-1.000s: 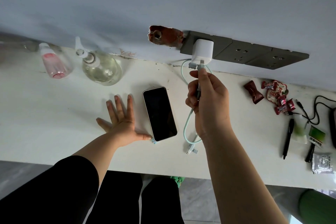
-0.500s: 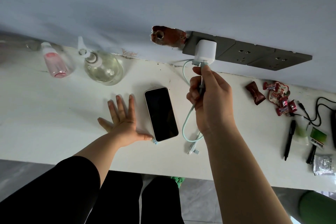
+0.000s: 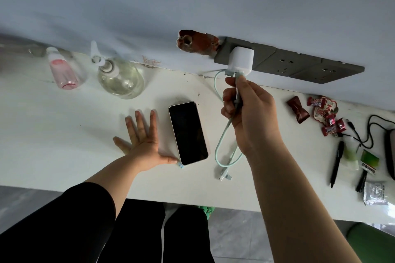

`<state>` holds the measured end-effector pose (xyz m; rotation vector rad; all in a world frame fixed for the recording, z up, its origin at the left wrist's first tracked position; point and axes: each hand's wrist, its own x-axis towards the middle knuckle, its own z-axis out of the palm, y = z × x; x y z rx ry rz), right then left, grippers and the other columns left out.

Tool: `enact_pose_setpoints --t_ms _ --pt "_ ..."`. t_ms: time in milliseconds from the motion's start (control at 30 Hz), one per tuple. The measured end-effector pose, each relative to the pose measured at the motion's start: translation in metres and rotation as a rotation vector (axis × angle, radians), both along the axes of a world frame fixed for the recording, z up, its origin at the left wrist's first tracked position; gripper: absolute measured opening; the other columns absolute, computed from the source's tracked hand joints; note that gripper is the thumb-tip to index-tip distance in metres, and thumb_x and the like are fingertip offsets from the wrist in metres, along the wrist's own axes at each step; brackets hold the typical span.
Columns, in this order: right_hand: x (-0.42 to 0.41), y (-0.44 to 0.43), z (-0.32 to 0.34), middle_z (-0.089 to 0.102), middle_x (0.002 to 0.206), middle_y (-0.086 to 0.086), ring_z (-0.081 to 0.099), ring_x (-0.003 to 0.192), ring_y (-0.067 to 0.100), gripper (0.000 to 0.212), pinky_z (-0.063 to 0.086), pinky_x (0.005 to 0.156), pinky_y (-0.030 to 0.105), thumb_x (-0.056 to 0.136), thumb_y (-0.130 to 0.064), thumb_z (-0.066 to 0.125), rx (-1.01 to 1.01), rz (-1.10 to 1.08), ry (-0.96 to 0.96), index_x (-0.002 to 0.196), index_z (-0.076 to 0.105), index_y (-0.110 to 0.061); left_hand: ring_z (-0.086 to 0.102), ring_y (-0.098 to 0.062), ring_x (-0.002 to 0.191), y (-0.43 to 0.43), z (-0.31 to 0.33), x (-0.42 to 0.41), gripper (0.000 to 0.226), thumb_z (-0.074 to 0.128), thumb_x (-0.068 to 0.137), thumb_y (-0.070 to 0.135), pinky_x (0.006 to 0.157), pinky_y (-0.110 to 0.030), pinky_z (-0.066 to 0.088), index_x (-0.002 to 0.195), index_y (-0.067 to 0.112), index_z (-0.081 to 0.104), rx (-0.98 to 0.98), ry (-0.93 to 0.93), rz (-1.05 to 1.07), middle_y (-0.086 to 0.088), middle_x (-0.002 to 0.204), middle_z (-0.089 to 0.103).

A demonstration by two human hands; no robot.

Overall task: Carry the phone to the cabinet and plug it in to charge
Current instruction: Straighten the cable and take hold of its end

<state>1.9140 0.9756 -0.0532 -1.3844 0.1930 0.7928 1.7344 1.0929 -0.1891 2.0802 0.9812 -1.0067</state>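
The phone (image 3: 188,133) lies face up with a dark screen on the white cabinet top (image 3: 64,134). My left hand (image 3: 143,141) rests flat and spread beside it, thumb touching its lower left corner. A white charger block (image 3: 240,61) sits in the grey wall socket strip (image 3: 299,66). My right hand (image 3: 248,111) grips the pale green cable (image 3: 222,141) just under the charger, fingertips at its plug. The cable loops down to loose connectors (image 3: 224,176) near the front edge.
A pink bottle (image 3: 63,70) and a clear pump bottle (image 3: 119,77) stand at the back left. Red candy wrappers (image 3: 320,113), pens (image 3: 335,162), a black cord (image 3: 372,132) and small packets (image 3: 374,193) lie at the right. A broken hole in the wall (image 3: 197,42) shows beside the sockets.
My right hand has kept its grip on the cable at the charger and shifted slightly. The left hand and phone have stayed in place.
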Motion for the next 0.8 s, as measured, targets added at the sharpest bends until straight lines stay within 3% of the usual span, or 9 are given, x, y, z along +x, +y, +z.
enact_pose_setpoints --t_ms 167,300,367,433,467,533,600,800 --pt "0.017 -0.044 -0.010 0.076 0.090 0.006 0.069 0.081 0.019 0.040 0.055 0.072 0.027 0.099 -0.040 0.039 -0.107 0.257 -0.017 0.104 0.069 -0.014 -0.050 -0.029 0.125 0.000 -0.003 -0.001 0.150 0.061 0.035 0.088 0.099 -0.078 -0.005 0.125 0.044 -0.050 0.008 -0.016 -0.012 0.000 0.127 -0.062" --pt "-0.019 -0.108 -0.037 0.072 0.068 0.003 0.062 0.062 0.017 0.032 0.048 0.065 0.038 0.099 -0.025 0.047 -0.558 0.306 -0.138 0.079 0.070 -0.015 -0.040 -0.035 0.135 0.001 -0.003 -0.001 0.151 0.059 0.032 0.090 0.098 -0.079 -0.003 0.125 0.043 -0.050 0.013 -0.021 -0.017 -0.009 0.146 -0.048" --pt "-0.055 -0.137 -0.054 0.071 0.065 -0.004 0.060 0.056 0.007 0.025 0.047 0.064 0.033 0.094 -0.021 0.055 -0.725 0.540 -0.229 0.073 0.069 -0.021 -0.046 -0.034 0.131 0.000 -0.003 -0.001 0.151 0.058 0.032 0.090 0.098 -0.079 -0.004 0.125 0.043 -0.050 0.024 -0.024 -0.022 -0.007 0.142 -0.053" --pt "-0.083 -0.153 -0.069 0.071 0.083 -0.016 0.060 0.066 -0.003 0.013 0.048 0.068 0.022 0.089 -0.019 0.061 -0.779 0.839 -0.371 0.085 0.070 -0.028 -0.058 -0.028 0.117 0.001 -0.003 -0.001 0.152 0.061 0.031 0.089 0.098 -0.079 -0.006 0.123 0.044 -0.051 0.025 -0.030 -0.019 -0.001 0.126 -0.065" --pt "-0.091 -0.157 -0.076 0.070 0.098 -0.018 0.061 0.077 -0.004 0.018 0.049 0.072 0.020 0.086 -0.015 0.062 -0.792 0.945 -0.496 0.096 0.070 -0.028 -0.059 -0.027 0.113 0.001 -0.002 -0.001 0.153 0.062 0.030 0.088 0.098 -0.079 -0.007 0.123 0.044 -0.052 0.024 -0.030 -0.020 0.001 0.120 -0.067" --pt "-0.095 -0.158 -0.090 0.067 0.119 -0.007 0.064 0.096 0.012 0.037 0.055 0.079 0.029 0.079 -0.002 0.063 -0.798 1.063 -0.746 0.111 0.068 -0.021 -0.056 -0.028 0.119 -0.001 -0.001 -0.001 0.153 0.062 0.031 0.088 0.098 -0.079 -0.006 0.122 0.043 -0.052 0.031 -0.026 -0.032 -0.001 0.124 -0.065" --pt "-0.092 -0.154 -0.099 0.064 0.123 0.000 0.063 0.099 0.025 0.048 0.057 0.077 0.038 0.070 0.007 0.063 -0.828 1.148 -0.872 0.112 0.066 -0.016 -0.048 -0.032 0.129 -0.002 -0.001 0.000 0.153 0.064 0.033 0.087 0.098 -0.078 -0.005 0.121 0.043 -0.053 0.045 -0.024 -0.036 -0.006 0.139 -0.056" --pt "-0.087 -0.140 -0.112 0.060 0.106 0.011 0.060 0.094 0.031 0.032 0.055 0.075 0.042 0.071 0.011 0.056 -0.886 1.177 -0.881 0.098 0.062 -0.005 -0.043 -0.034 0.134 -0.003 0.000 0.000 0.152 0.066 0.035 0.085 0.100 -0.077 -0.005 0.119 0.043 -0.054 0.081 -0.037 -0.036 -0.009 0.146 -0.048"
